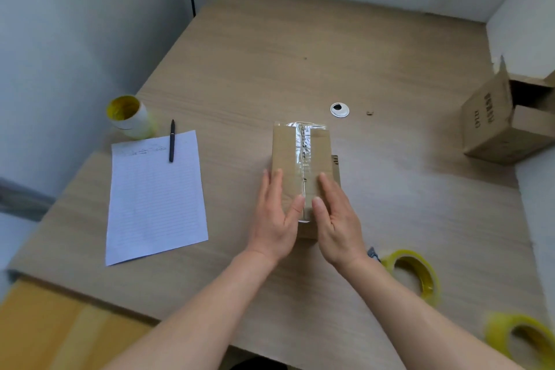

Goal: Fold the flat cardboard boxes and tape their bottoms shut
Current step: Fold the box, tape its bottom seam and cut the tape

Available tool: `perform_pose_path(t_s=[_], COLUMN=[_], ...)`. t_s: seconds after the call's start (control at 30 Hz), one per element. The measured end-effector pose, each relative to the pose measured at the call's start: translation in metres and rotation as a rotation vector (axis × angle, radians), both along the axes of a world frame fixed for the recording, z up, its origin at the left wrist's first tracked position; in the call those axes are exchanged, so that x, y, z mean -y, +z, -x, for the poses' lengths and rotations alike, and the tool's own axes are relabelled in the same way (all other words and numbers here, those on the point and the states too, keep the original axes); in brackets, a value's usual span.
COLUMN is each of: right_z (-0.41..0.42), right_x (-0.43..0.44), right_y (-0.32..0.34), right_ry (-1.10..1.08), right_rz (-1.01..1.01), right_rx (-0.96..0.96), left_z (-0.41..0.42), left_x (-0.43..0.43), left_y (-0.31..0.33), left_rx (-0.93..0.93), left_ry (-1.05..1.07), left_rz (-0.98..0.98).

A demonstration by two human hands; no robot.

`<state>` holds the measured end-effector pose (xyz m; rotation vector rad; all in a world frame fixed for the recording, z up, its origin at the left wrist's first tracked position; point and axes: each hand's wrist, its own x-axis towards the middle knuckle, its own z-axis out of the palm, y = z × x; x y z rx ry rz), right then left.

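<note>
Left hand [277,213] and right hand [336,219] flat on taped box [300,159], each grip spread, fingers straight, thumbs nearly meeting

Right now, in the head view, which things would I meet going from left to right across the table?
Lined sheet of paper → left hand → right hand → tape roll → open carton. Left out because they overlap these: the pen and the taped box under both hands.

Wood table [300,39] bears taped box [288,153], paper [156,195], pen [172,141], tape roll [429,284], open carton [486,123].
</note>
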<state>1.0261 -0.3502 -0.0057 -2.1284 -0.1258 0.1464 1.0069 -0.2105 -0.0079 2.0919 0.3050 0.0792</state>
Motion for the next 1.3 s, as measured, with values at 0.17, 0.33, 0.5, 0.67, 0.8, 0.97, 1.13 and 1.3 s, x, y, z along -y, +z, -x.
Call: perform_pose_path(t_s=[0.17,0.33,0.5,0.67,0.8,0.97,1.13,1.3], right_z=[-0.002,-0.007,-0.009,-0.013,0.000,0.008,0.015,0.033], right_x=[-0.004,0.001,0.004,0.014,0.016,0.016,0.014,0.021], right_y=[-0.017,-0.028,-0.027,-0.018,-0.021,-0.015,-0.008,-0.006], right_ry=[-0.062,-0.060,-0.018,0.081,0.096,0.059,0.036,0.091], right_rz=[-0.144,-0.179,-0.071,0.044,0.085,0.104,0.109,0.104], right_rx=[0.053,0.140,0.174,0.174,0.136,0.066,0.006,-0.028], left_z=[-0.005,-0.009,-0.004,-0.005,0.003,-0.003,0.000,0.022], left_x=[0.009,0.002,-0.013,-0.039,-0.033,-0.042,-0.043,-0.047], left_y=[-0.010,-0.017,-0.015,-0.010,-0.014,-0.014,-0.007,-0.010], left_rx=[-0.024,-0.008,0.072,0.068,0.058,0.012,-0.042,0.006], left_ry=[0.276,0.308,0.105,-0.320,-0.337,-0.430,-0.446,-0.429], left_rz=[0.465,0.718,0.162,-0.253,-0.320,-0.397,-0.357,-0.198])
